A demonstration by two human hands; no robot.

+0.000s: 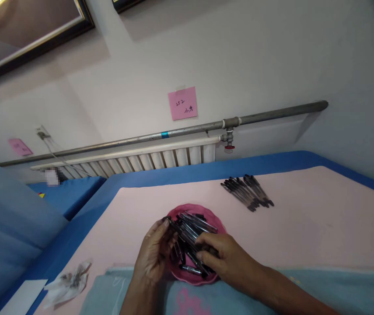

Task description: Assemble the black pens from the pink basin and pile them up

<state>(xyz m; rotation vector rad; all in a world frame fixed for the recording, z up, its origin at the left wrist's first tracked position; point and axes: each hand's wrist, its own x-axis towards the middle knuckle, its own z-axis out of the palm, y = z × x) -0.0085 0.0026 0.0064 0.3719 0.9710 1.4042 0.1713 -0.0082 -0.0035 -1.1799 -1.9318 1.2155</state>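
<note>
A pink scalloped basket (218,217) holds many clear pens with black caps and ends, lying in a jumbled heap. Over its left side, my left hand (152,251) is closed, thumb and fingers pinching the dark tip of a pen (179,231). My right hand (221,256) is closed at the basket's right side, fingers curled round the other end of what looks like the same pen; its fingertips partly hide what is gripped. One loose pen (190,269) lies near the basket's front. Behind and to the right, several similar pens (244,192) lie side by side on the pink sheet.
A pink sheet (305,227) covers the blue table. Along the front edge lies a blue-green towel (108,288). Crumpled tissue (70,284) and white paper (24,297) are at left. A radiator (141,162) and pipe (272,114) run along the wall.
</note>
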